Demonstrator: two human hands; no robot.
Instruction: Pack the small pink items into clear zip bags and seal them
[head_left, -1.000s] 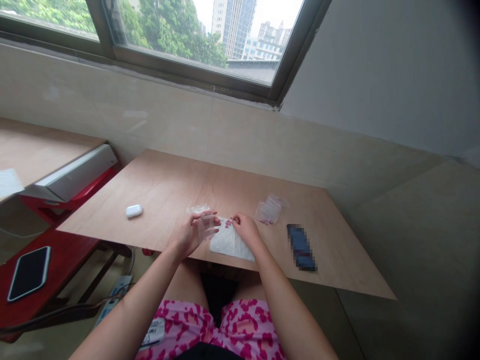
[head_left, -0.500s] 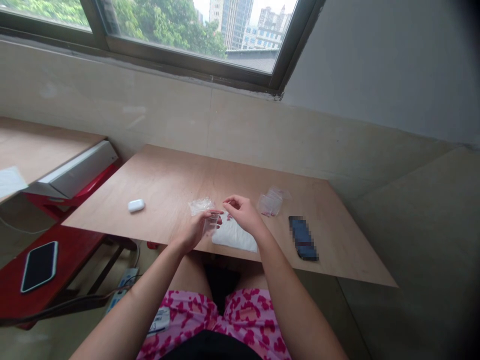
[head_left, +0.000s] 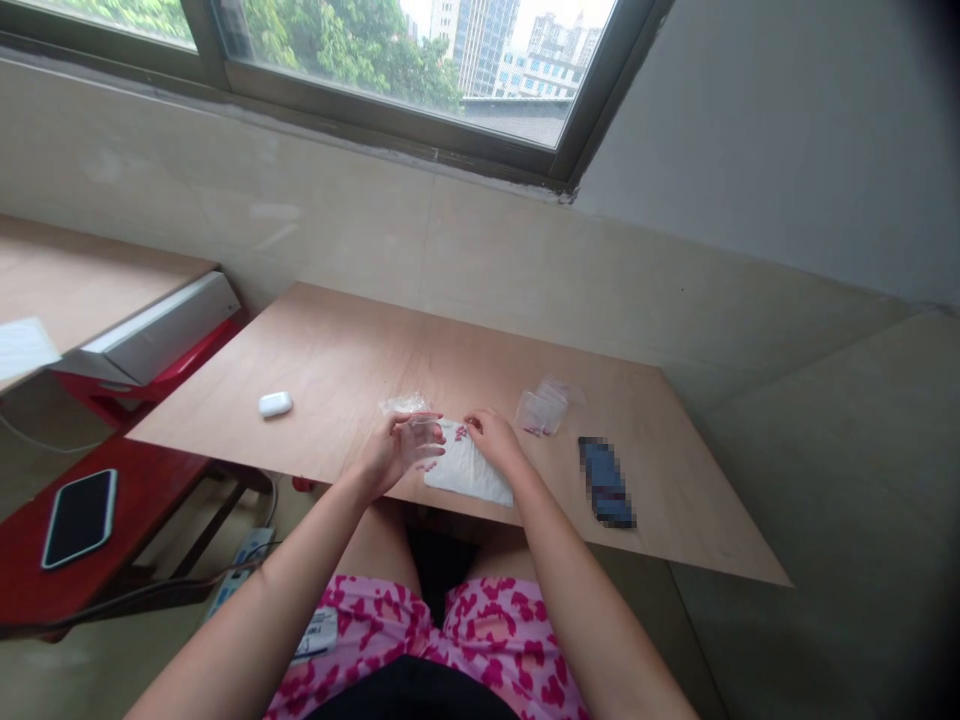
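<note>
My left hand (head_left: 396, 449) is closed round a small clear plastic bag (head_left: 422, 432), held just above the wooden table (head_left: 337, 370). My right hand (head_left: 489, 437) rests on a white tissue (head_left: 466, 470), its fingers pinched at a few small pink beads (head_left: 459, 433) lying on the tissue's far end. Another crumpled clear bag (head_left: 402, 403) lies just beyond my left hand.
Small clear bags with pink bits (head_left: 541, 408) lie right of my hands, then a dark phone (head_left: 606, 482). A white earbud case (head_left: 275, 404) sits to the left. A second phone (head_left: 79, 517) lies on a red bench at lower left. A wall and window close the far side.
My right hand, raised near the bag half a second ago, has dropped back onto the tissue by the beads. The left hand keeps holding the clear bag.
</note>
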